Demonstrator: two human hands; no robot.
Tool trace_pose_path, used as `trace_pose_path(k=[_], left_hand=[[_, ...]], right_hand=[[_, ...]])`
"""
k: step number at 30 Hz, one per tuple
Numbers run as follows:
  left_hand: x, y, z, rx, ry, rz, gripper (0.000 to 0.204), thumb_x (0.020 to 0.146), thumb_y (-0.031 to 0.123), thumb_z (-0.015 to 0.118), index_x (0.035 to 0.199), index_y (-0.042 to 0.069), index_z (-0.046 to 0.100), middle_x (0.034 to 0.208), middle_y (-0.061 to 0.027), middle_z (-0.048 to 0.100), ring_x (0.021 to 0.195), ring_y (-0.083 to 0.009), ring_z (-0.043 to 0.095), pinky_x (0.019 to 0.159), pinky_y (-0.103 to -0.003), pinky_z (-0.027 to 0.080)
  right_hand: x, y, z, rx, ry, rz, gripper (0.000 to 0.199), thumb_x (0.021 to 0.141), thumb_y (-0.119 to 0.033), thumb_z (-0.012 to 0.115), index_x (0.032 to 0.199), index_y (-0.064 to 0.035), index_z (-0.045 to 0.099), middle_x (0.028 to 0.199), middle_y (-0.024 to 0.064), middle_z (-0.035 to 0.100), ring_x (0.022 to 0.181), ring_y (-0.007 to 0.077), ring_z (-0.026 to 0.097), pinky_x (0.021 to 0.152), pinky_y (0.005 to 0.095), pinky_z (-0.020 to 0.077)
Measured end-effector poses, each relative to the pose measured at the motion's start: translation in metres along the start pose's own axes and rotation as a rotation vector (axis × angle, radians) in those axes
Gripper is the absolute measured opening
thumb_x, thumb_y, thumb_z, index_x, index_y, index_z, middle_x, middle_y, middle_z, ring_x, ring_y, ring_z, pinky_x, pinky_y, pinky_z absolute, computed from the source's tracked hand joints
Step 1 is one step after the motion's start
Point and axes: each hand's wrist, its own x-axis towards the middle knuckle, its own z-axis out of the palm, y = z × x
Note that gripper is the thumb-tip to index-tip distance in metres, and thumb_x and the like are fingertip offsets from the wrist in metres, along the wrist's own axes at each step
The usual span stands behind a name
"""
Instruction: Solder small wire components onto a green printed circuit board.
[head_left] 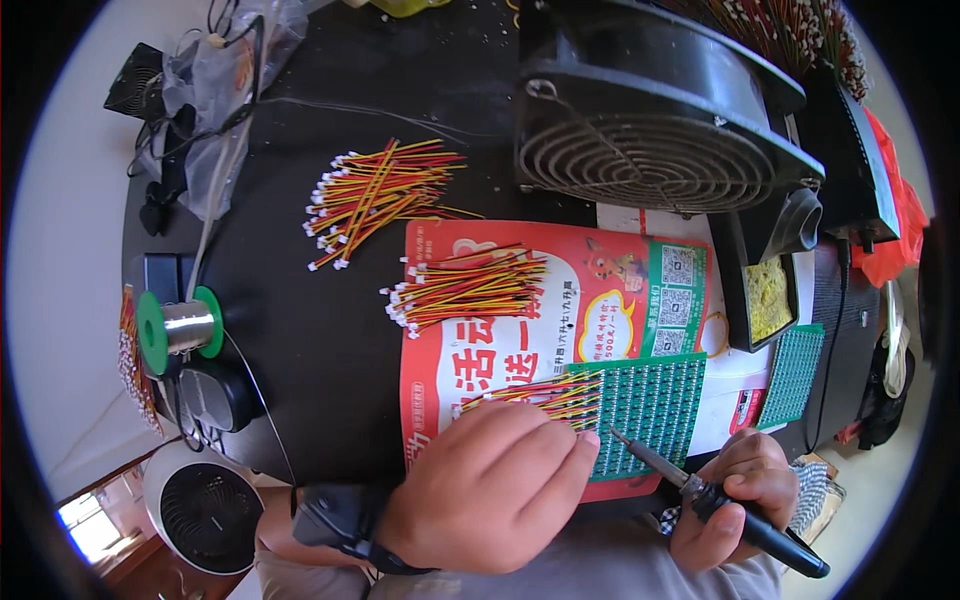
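A: Where's the circuit board?
B: On the red sheet, near the table's near edge, prob. for easy reach w/ both hands.
A: Fingers?
B: I see the R hand grasping the soldering iron by its handle, likely to keep skin off the metal. L hand curls over wires at the board's L edge; can't tell if it's pinching any.
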Motion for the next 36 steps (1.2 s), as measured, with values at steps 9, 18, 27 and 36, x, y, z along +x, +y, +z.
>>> trace_pose_path(k=[9,18,27,36], left_hand=[[0.011,-0.033,-0.033,0.37,0.14,-0.411,0.018,0.071,-0.011,0.071,0.087,-0.002,0.07,0.085,-0.0107,0.062,0.078,-0.0258,0.062,0.067,-0.034,0.049],[0.009,-0.033,-0.033,0.383,0.21,-0.365,0.017,0.072,-0.009,0.068,0.087,-0.001,0.069,0.087,-0.0119,0.064,0.078,-0.0296,0.062,0.069,-0.037,0.049],[0.013,-0.029,-0.037,0.385,0.167,-0.389,0.016,0.073,-0.01,0.068,0.086,-0.001,0.067,0.084,-0.0126,0.064,0.076,-0.0288,0.063,0.068,-0.036,0.05],[0.012,-0.028,-0.037,0.347,0.198,-0.391,0.022,0.073,-0.013,0.069,0.092,-0.002,0.07,0.085,-0.0127,0.066,0.075,-0.0265,0.065,0.068,-0.033,0.051]], right_hand=[[-0.001,-0.001,-0.002,-0.017,0.0,-0.003,0.027,0.09,-0.027,0.057,0.089,-0.0011,0.05,0.063,0.005,0.045,0.057,0.0138,0.041,0.053,0.0287,0.0307],[-0.001,-0.001,-0.002,-0.009,0.024,-0.006,0.027,0.09,-0.027,0.057,0.088,-0.0014,0.05,0.062,0.0048,0.045,0.054,0.0135,0.041,0.051,0.028,0.0307],[0.0,0.001,-0.003,-0.004,0.01,-0.008,0.026,0.089,-0.026,0.057,0.087,-0.0017,0.049,0.061,0.0044,0.045,0.053,0.0133,0.042,0.048,0.0273,0.031],[-0.001,0.001,-0.002,-0.006,0.011,0.0,0.026,0.089,-0.027,0.057,0.088,-0.0018,0.05,0.061,0.0041,0.045,0.053,0.0132,0.041,0.051,0.0277,0.0311]])
